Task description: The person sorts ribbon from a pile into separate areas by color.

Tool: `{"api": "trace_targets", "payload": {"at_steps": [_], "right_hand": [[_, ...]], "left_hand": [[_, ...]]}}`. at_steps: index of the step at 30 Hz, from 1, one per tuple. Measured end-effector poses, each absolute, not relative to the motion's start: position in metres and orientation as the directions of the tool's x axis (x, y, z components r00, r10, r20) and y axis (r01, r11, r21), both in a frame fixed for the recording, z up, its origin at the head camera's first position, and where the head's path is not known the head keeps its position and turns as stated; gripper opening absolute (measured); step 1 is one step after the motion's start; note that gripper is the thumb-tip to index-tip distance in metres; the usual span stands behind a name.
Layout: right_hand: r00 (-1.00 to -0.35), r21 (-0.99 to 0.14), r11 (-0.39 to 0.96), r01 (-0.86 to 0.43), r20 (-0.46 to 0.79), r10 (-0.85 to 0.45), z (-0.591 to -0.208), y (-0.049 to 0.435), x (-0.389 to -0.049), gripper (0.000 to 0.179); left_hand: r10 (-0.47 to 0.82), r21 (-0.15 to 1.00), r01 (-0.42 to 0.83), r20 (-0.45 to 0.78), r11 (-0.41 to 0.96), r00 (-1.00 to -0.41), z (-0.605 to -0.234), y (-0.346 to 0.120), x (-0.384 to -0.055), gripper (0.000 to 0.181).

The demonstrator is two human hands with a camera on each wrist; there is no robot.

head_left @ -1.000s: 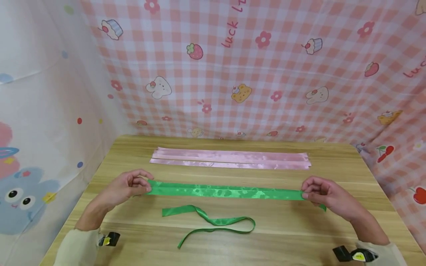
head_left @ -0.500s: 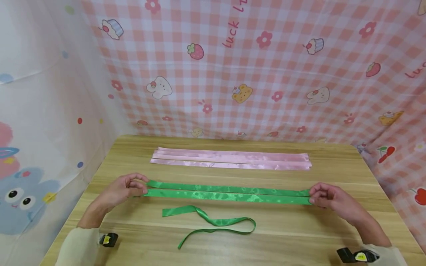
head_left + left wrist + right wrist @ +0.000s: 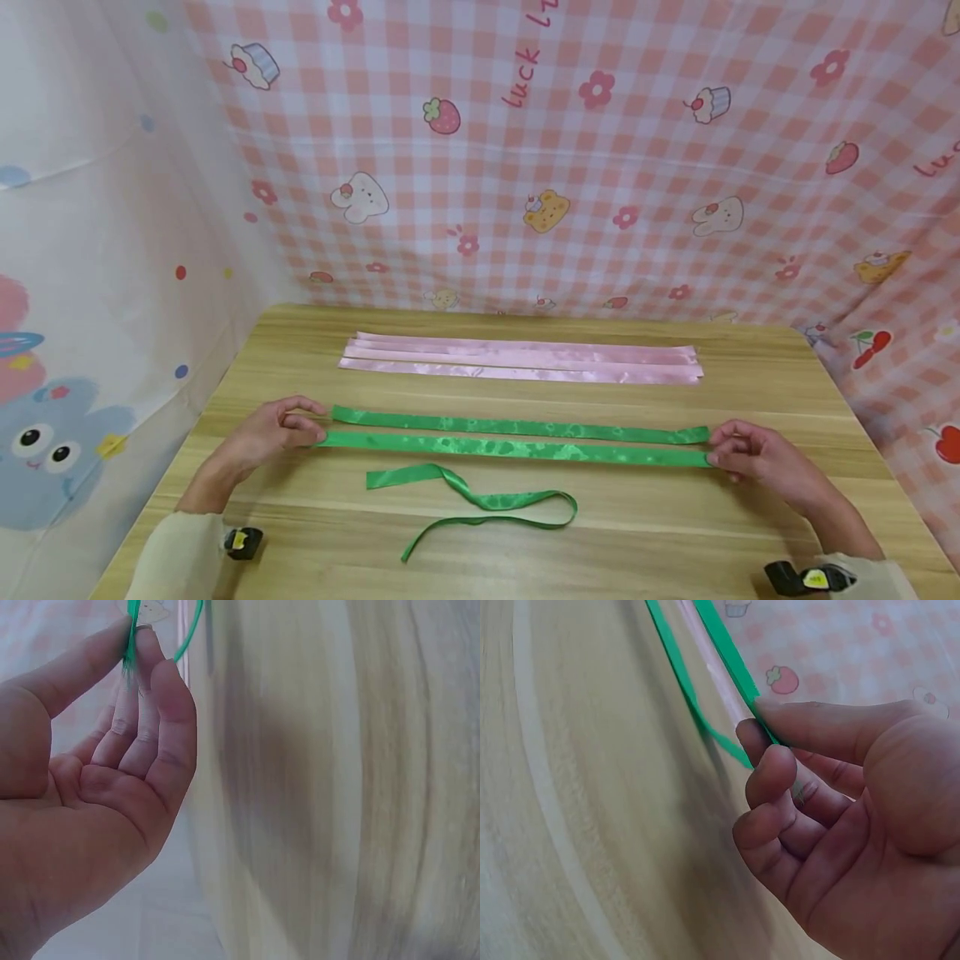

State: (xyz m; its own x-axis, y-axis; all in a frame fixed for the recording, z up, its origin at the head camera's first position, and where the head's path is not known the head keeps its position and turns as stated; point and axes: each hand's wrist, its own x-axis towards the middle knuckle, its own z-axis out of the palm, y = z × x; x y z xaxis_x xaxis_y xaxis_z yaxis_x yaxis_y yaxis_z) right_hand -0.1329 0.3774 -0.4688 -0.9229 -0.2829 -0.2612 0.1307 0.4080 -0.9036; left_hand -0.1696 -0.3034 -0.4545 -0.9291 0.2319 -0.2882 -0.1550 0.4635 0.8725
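Observation:
A long green satin ribbon point(image 3: 517, 449) is stretched taut between the two hands. At its left end, the left hand point(image 3: 266, 435) pinches the ribbon's frayed tip point(image 3: 130, 654) between thumb and fingertips. The right hand point(image 3: 765, 461) pinches the other end between thumb and index finger, and its remaining fingers curl loosely in the right wrist view. Just behind it, a second green ribbon point(image 3: 517, 425) lies nearly parallel on the table, its right end by the right fingertips. A third green ribbon point(image 3: 502, 501) lies twisted in a loop nearer the person.
Several pink ribbons point(image 3: 525, 353) lie side by side towards the back of the wooden table point(image 3: 600, 550). A pink checked cloth point(image 3: 487, 167) hangs behind the table, and a white printed cloth point(image 3: 112, 233) hangs at the left.
The held ribbon has come towards the person, off the second green ribbon it overlapped, leaving a gap between them. The hands have moved slightly apart and nearer.

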Motion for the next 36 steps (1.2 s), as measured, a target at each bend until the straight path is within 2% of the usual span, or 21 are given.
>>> {"api": "trace_targets", "payload": {"at_steps": [6,13,24,36], "right_hand": [[-0.928,-0.874,0.441,0.203,-0.316,-0.198,-0.475,0.377,-0.135,0.027],[-0.956,-0.863,0.477,0.163,-0.258,-0.139,-0.485,0.377,-0.139,0.033],[-0.968,-0.875,0.467,0.130,-0.214,-0.131,-0.493,0.379,-0.144,0.032],[-0.963,-0.912,0.388,0.137,-0.214,-0.162,-0.498,0.387,-0.145,0.025]], "left_hand": [[0.195,0.871,-0.197,-0.311,0.450,-0.930,-0.460,-0.306,-0.172,0.047],[0.163,0.877,-0.219,-0.313,0.428,-0.936,-0.466,-0.307,-0.177,0.057],[0.113,0.868,-0.241,-0.318,0.435,-0.941,-0.473,-0.304,-0.182,0.063],[0.111,0.861,-0.247,-0.327,0.445,-0.939,-0.475,-0.304,-0.182,0.074]]}}
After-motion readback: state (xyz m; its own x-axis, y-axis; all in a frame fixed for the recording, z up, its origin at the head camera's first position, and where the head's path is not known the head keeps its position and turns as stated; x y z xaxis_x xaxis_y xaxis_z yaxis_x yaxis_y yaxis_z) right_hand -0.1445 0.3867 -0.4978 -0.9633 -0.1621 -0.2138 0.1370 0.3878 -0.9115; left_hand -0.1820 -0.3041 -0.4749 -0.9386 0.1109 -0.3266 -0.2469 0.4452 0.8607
